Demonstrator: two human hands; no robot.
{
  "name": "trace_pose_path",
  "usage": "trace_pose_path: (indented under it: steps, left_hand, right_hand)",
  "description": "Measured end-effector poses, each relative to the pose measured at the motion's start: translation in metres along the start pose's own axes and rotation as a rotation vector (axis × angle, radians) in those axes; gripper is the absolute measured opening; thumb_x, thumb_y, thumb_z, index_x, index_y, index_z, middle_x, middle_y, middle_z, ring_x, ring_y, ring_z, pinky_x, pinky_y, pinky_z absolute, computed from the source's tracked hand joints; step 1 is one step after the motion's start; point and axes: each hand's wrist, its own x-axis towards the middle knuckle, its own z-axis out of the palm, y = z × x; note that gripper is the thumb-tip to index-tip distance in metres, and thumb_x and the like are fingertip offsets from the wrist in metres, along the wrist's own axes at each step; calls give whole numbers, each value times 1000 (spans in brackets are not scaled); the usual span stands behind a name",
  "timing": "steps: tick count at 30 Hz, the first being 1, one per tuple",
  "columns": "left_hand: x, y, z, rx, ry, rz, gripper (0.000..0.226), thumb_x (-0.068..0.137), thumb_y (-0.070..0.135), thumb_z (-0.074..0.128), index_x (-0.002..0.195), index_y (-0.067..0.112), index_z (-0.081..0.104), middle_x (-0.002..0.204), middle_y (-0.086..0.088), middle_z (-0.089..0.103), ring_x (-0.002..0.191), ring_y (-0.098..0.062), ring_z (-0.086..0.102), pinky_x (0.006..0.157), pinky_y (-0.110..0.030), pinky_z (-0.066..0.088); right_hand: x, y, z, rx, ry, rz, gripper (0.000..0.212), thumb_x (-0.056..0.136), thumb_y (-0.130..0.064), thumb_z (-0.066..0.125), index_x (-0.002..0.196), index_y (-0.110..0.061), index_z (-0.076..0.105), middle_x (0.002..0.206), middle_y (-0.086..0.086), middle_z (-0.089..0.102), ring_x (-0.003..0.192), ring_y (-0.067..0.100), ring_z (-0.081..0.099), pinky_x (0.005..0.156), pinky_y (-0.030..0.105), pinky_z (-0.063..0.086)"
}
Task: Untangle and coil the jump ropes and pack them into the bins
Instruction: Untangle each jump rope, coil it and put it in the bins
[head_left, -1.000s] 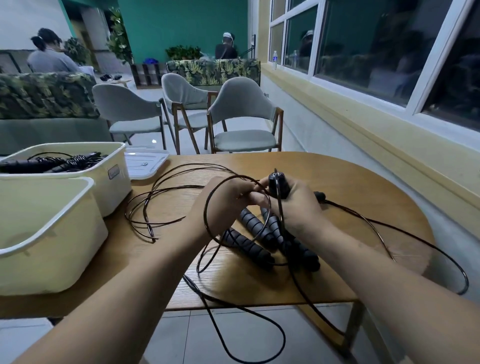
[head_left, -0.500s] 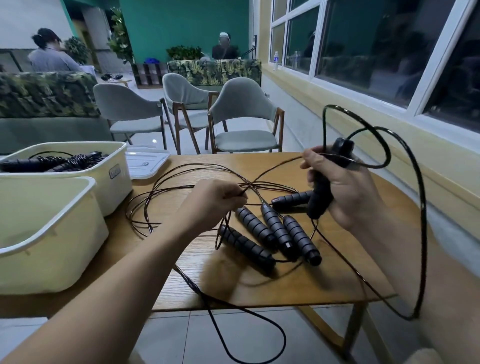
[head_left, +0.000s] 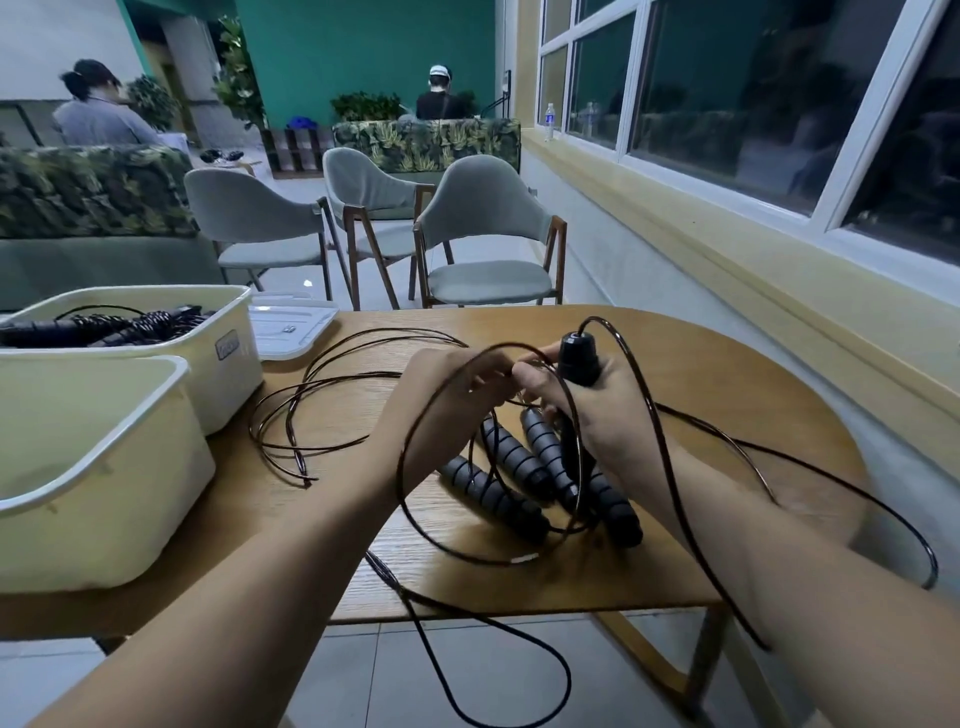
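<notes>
1. Where my right hand (head_left: 592, 415) curls its fingers round it, the smooth black jump-rope handle (head_left: 577, 358) stands upright above the table, cap end up, firmly gripped.
2. Thin black cord (head_left: 401, 467): leaves the top of that handle, arcs over my right wrist and forms a wide loop around both hands. My left hand (head_left: 441, 405) pinches a strand of it at the fingertips, right against the right hand's fingertips.
3. Ribbed black foam handles (head_left: 511, 460): four by my count, lying side by side on the table just beneath both hands, slanted toward the near right.
4. Loose cord loops (head_left: 311, 410): spread flat on the tabletop left of the hands; one strand hangs off the front edge toward the floor.
5. Rounded wooden table (head_left: 727, 405): carries all of the above.
6. Near cream plastic bin (head_left: 104, 467): at the table's left end, inner wall showing.
7. Far cream plastic bin (head_left: 228, 374): just behind the near one, holding bundled black ropes (head_left: 104, 327).
8. White plastic lid (head_left: 291, 332): flat, just right of the far bin.
9. Grey upholstered chairs (head_left: 483, 249): three, beyond the table.
</notes>
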Motion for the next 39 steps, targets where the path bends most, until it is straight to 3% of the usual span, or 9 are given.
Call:
trace_pose_path:
  steps: [3, 8, 16, 23, 27, 29, 32, 36, 39]
  left_hand:
    - [0, -5, 2, -18, -23, -15, 13, 95, 42, 68, 96, 30, 75, 81, 12, 74, 77, -5, 70, 74, -38, 59]
    - [-3, -22, -2, 36, -136, -101, 5, 91, 24, 81, 92, 28, 79, 82, 12, 76, 79, -4, 70, 76, -34, 58]
    - [-3, -54, -9, 16, -205, -290, 11, 95, 30, 78, 84, 30, 80, 80, 13, 79, 80, -3, 74, 85, -43, 62]
    - [4, -40, -11, 29, -67, -292, 27, 107, 42, 58, 95, 28, 77, 79, 17, 77, 72, 2, 69, 81, -35, 60]
    - [4, -10, -11, -188, 49, -295, 27, 109, 36, 57, 93, 25, 77, 79, 9, 78, 72, -10, 72, 67, -24, 55]
    - [4, 7, -9, -291, 66, -267, 27, 108, 36, 58, 94, 23, 78, 80, 3, 79, 73, -14, 74, 69, -30, 59]
    - [4, 22, -7, -381, 62, -201, 27, 108, 34, 60, 93, 22, 77, 79, 0, 78, 74, -16, 75, 73, -36, 61]
    - [-3, 28, -7, -448, 55, -142, 12, 103, 26, 69, 103, 16, 76, 91, -4, 78, 85, -21, 75, 81, -41, 62]
    - [-5, 28, -17, -516, -41, -166, 20, 95, 28, 79, 114, 24, 75, 105, -5, 79, 100, -26, 77, 94, -55, 61]
  right_hand:
    - [-2, -5, -6, 32, -6, 11, 12, 95, -17, 80, 102, -7, 79, 80, 6, 74, 67, 13, 61, 65, 28, 50]
    - [-1, -27, -24, 70, 64, -38, 10, 93, -25, 82, 98, -17, 77, 86, 11, 72, 72, 20, 59, 72, 37, 52]
    - [7, -50, -65, 352, 217, -90, 14, 91, -21, 82, 99, -14, 72, 85, 6, 69, 69, 16, 57, 70, 31, 49]
    - [-4, -28, -48, 162, 123, -17, 24, 85, -22, 84, 109, -17, 80, 82, 6, 69, 73, 18, 59, 72, 31, 51]
    - [-4, -10, -27, -62, 1, 79, 25, 91, -23, 84, 115, -22, 78, 80, -6, 74, 74, 11, 66, 75, 32, 56]
    - [-3, -2, -15, -215, -41, 42, 28, 86, -34, 90, 110, -26, 79, 93, -3, 80, 84, 18, 75, 81, 38, 62]
    - [-4, 2, -2, -311, -113, 18, 13, 89, -18, 87, 96, -24, 79, 85, -10, 80, 77, 4, 73, 71, 19, 55]
    - [-4, 3, 1, -382, -47, -6, 4, 91, -15, 83, 91, -16, 79, 81, 0, 80, 77, 20, 75, 72, 44, 59]
    - [-2, -3, -5, -367, 28, -25, 7, 94, -10, 79, 89, -14, 79, 82, 0, 80, 82, 20, 76, 81, 47, 60]
